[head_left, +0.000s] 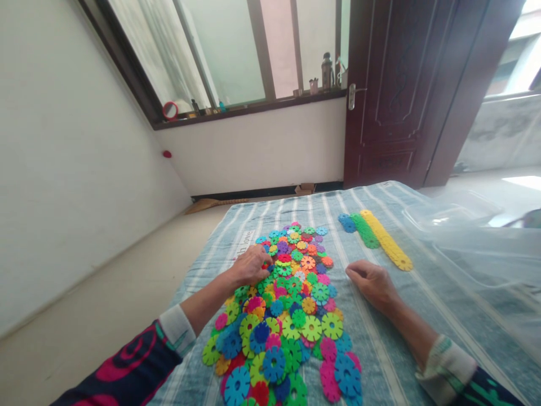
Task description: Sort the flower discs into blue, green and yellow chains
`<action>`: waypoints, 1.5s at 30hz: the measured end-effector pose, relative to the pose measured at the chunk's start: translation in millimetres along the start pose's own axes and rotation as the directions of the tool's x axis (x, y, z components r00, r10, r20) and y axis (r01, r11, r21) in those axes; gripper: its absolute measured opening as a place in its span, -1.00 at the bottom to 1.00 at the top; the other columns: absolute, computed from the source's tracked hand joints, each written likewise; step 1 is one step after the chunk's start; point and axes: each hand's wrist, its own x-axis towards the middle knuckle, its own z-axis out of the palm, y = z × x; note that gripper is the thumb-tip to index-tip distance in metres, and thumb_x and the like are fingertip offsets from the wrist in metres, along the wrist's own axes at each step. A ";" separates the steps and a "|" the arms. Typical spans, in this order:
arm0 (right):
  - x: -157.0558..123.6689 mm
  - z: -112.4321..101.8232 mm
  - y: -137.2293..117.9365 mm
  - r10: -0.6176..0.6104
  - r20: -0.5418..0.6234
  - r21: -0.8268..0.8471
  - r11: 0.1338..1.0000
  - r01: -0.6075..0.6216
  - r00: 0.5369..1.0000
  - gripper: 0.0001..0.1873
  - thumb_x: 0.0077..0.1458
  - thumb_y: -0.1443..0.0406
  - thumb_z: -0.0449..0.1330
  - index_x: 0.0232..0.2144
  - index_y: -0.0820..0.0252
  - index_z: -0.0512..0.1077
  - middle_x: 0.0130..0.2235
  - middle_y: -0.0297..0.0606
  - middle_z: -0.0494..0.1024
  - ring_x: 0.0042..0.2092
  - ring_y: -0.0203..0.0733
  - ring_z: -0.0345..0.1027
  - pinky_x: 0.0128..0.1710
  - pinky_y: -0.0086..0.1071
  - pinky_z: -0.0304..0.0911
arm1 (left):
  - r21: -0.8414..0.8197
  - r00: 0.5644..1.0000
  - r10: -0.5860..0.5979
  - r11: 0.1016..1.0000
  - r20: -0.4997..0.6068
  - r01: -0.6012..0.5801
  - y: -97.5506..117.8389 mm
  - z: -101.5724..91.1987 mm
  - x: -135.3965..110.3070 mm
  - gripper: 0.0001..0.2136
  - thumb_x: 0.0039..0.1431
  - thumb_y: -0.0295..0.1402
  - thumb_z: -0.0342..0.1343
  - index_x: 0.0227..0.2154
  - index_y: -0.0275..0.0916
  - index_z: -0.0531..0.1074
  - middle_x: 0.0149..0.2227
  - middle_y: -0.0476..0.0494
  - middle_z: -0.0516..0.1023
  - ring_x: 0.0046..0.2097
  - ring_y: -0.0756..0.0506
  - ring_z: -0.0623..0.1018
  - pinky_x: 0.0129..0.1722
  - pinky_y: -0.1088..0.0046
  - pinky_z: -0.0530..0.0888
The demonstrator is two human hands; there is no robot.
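Observation:
A long heap of colourful plastic snowflake discs [291, 327], round with notched edges, lies spread on the striped cloth. My left hand [251, 265] reaches into the upper left of the heap. Its fingers curl down among the discs, and their tips are partly hidden, so what they grip cannot be made out. Right of the heap, my right hand [374, 282] is closed just over the cloth, thumb against the fingers, with nothing showing in it. Beyond it lie overlapping rows of discs sorted by colour: a long yellow row [386, 239], a green row [366, 230] and a short blue row [347, 223].
A striped blue cloth [380, 361] covers the surface under the discs. Clear plastic containers [477, 242] stand at the right. Further back are a dark red door [393, 84] and a window ledge [253, 107] with a thermos flask [327, 72] and small items.

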 end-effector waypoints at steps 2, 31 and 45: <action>0.1 -0.2 -0.2 0.004 0.002 -0.001 1.000 -0.004 1.000 -0.75 0.00 0.17 0.09 -0.48 0.14 0.52 -0.40 -0.26 0.57 -0.34 -0.16 0.42 -0.27 -0.33 0.25 | -0.066 1.000 -0.012 0.998 -0.018 0.011 0.5 1.2 2.4 -0.79 -0.22 -0.42 0.16 -0.42 -0.15 0.57 -0.22 -0.14 0.46 -0.11 -0.20 0.42 -0.10 0.32 0.35; 10.1 2.9 -7.3 -0.001 -0.009 -0.020 1.000 0.001 1.000 -0.81 0.03 0.32 0.12 -0.51 0.13 0.53 -0.44 -0.32 0.54 -0.38 -0.27 0.39 -0.33 -0.45 0.21 | -0.785 0.968 -0.251 0.594 0.024 0.174 141.5 34.1 168.5 -0.80 0.20 -0.26 0.09 -0.29 -0.34 0.42 -0.37 -0.03 0.47 -0.42 0.05 0.46 -0.45 0.49 0.45; 12.7 3.2 -10.4 0.030 -0.012 -0.003 1.000 -0.030 0.999 -0.82 0.02 0.33 0.12 -0.51 0.14 0.52 -0.43 -0.32 0.53 -0.37 -0.28 0.38 -0.32 -0.48 0.18 | -0.667 0.969 -0.242 0.731 -0.060 0.141 169.3 63.0 224.8 -0.74 0.21 -0.25 0.08 -0.13 -0.31 0.41 -0.13 -0.15 0.48 -0.17 -0.08 0.51 -0.20 0.28 0.50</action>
